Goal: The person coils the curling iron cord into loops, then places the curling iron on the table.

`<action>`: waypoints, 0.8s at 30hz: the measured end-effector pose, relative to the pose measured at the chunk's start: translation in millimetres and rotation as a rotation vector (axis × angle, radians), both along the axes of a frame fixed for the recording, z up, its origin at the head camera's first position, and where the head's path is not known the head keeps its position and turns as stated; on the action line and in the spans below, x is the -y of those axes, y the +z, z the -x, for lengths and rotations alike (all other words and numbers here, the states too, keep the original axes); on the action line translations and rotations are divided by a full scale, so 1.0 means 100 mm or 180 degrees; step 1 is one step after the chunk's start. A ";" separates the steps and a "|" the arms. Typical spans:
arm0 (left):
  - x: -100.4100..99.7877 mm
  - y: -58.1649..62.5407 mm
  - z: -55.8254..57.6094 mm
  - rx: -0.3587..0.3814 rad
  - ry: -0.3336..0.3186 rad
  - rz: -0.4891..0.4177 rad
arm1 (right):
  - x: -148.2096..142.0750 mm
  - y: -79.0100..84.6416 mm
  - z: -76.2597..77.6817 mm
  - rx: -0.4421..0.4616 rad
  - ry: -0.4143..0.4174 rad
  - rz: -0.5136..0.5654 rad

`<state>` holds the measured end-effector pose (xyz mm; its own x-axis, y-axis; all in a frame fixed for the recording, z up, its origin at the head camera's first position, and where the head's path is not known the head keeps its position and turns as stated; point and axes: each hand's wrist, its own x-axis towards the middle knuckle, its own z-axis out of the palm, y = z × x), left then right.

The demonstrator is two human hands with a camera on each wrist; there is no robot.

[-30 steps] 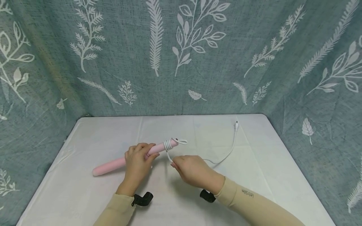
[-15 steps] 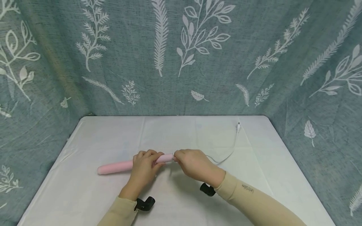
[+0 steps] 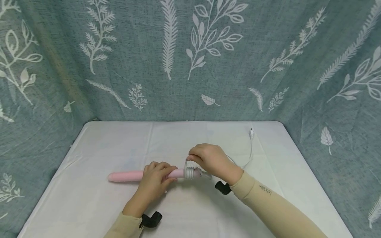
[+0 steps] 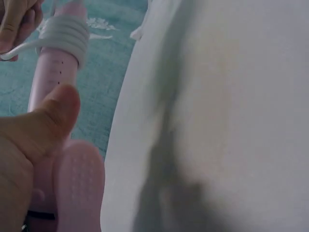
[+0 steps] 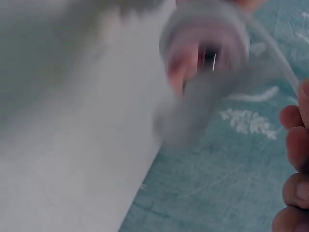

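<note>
A pink curling iron (image 3: 126, 176) lies nearly level in front of the person, its thick rounded end to the left. The left hand (image 3: 154, 181) grips it around the middle. In the left wrist view the thumb lies along the handle beside the dotted clamp lever (image 4: 79, 179). Several turns of white cord (image 4: 65, 36) wrap the handle near its right end. The right hand (image 3: 212, 160) pinches the cord just above and right of those turns, pulling a strand up from them. In the right wrist view its curled fingers (image 5: 297, 145) are at the edge and the handle's end (image 5: 207, 58) is blurred.
The cord's loose part runs behind the right hand to a white plug (image 3: 251, 133) near the back right of the white-covered table (image 3: 98, 142). A leaf-patterned green curtain (image 3: 143, 59) hangs behind and beside the table. A black wrist camera (image 3: 151, 219) sits at the left cuff.
The right hand has carried the cord from below the handle, past its end, to above it. The left hand has shifted the curling iron slightly right and turned it more level.
</note>
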<state>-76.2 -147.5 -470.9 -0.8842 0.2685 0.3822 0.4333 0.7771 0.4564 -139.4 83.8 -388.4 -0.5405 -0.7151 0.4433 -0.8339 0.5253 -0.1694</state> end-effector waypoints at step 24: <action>0.05 0.02 -0.05 -0.0693 -0.0159 -0.0452 | -0.05 -0.26 0.15 0.0962 -0.0489 0.0114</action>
